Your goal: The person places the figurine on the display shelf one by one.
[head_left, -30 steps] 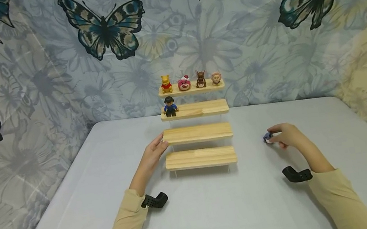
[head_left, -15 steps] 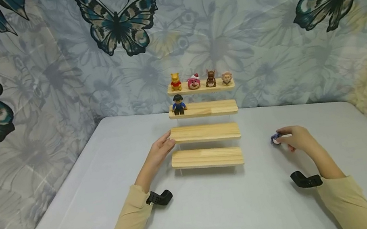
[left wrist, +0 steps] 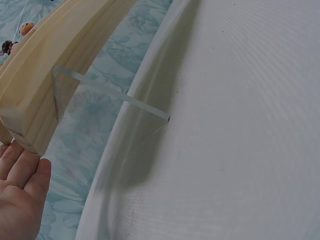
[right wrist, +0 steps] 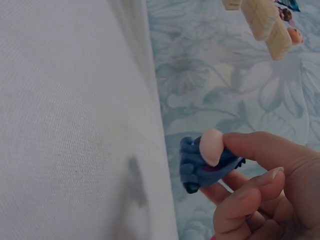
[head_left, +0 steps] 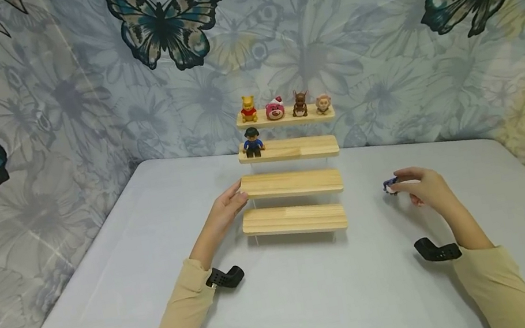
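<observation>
My left hand (head_left: 221,213) is at the left end of the second-lowest wooden shelf (head_left: 292,183). Its fingertips touch that end, and in the left wrist view the fingers (left wrist: 22,167) look nearly straight. To the right of the stand, my right hand (head_left: 427,189) pinches a small blue figurine (head_left: 390,186) between thumb and fingers. In the right wrist view the blue figurine (right wrist: 192,167) has a pale oval part and is held tilted, partly covered by the fingers. A figure with black hair and a blue top (head_left: 252,142) stands at the left of the second shelf from the top.
On the top shelf (head_left: 286,120) stand a yellow bear in red (head_left: 248,109), a pink bear head (head_left: 275,109), a brown eared figure (head_left: 299,104) and a peach-coloured figure (head_left: 323,104). The lowest shelf (head_left: 293,218) sits on clear supports over the white table (head_left: 288,312). Butterfly-patterned cloth (head_left: 374,80) hangs behind.
The head view has shifted slightly. My right hand keeps its pinch on the blue figurine, which has tilted a little, and my left hand remains at the shelf's end.
</observation>
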